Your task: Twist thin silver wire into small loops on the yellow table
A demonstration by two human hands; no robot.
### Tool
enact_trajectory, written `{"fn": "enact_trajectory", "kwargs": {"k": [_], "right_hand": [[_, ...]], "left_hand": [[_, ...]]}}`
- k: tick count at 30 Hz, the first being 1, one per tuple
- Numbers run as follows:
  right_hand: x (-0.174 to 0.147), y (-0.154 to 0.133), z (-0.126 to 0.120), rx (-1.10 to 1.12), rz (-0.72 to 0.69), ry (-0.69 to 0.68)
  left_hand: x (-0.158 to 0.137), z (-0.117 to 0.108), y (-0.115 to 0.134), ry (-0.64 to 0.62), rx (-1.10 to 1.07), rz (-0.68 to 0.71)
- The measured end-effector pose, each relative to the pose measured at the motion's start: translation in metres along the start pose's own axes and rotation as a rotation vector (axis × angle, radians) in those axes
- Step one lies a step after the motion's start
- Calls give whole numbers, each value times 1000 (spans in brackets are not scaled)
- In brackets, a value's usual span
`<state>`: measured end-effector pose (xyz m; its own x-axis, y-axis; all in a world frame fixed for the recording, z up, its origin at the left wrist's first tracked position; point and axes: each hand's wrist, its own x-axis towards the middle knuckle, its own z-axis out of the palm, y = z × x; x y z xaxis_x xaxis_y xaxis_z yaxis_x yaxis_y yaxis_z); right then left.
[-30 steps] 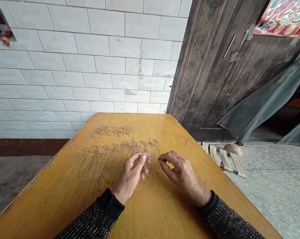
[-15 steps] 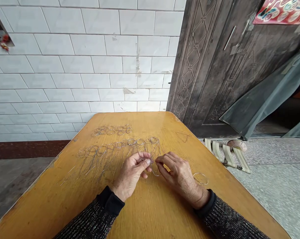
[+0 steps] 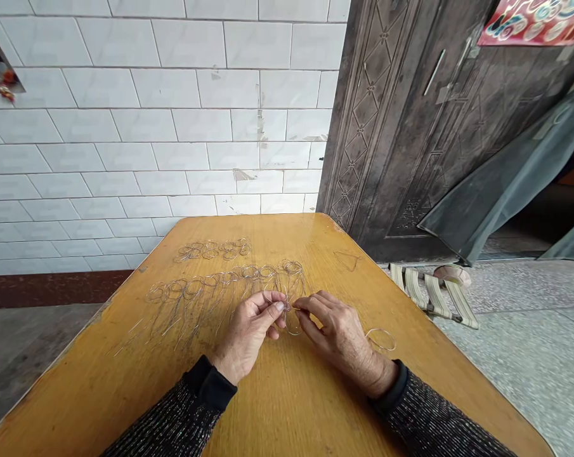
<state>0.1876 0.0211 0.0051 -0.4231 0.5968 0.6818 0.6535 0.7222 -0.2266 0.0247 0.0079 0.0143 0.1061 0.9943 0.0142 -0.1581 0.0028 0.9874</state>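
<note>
Between thumb and fingers, my left hand [image 3: 251, 327] pinches a thin, looped wire [image 3: 293, 330] above the table. My right hand [image 3: 337, 330] is closed too, its thumb and index finger pinching the wire just right of the left fingertips. Part of the wire hangs as a small curve below the hands; the spot where it is gripped is partly hidden by the fingers. Beyond my hands lies a row of wire loops [image 3: 196, 289] with long straight tails. By my right wrist a single wire ring [image 3: 380, 339] rests on the wood.
The yellow wooden table [image 3: 287, 406] reaches toward a white tiled wall [image 3: 186, 89]. Farther back lies a second group of wire loops [image 3: 210, 249]. A bent wire triangle [image 3: 347, 260] is near the right edge. A stool with striped straps [image 3: 434, 293] stands on the floor, right.
Both hands keep their pinch on the wire, and the fingers have shifted only slightly. The whole view has moved a little.
</note>
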Motion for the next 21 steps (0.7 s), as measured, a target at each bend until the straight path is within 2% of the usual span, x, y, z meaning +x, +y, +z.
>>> {"fn": "enact_trajectory", "kwargs": {"k": [8, 14, 17, 21], "right_hand": [[-1, 1, 0, -22, 7, -17], [1, 1, 0, 15, 26, -48], [2, 0, 0, 144, 99, -76], [4, -4, 2, 423, 302, -122]], "left_hand": [[-2, 2, 1, 82, 62, 72], [-2, 1, 1, 58, 68, 68], [-2, 2, 0, 53, 37, 47], [-2, 3, 0, 25, -4, 33]]}}
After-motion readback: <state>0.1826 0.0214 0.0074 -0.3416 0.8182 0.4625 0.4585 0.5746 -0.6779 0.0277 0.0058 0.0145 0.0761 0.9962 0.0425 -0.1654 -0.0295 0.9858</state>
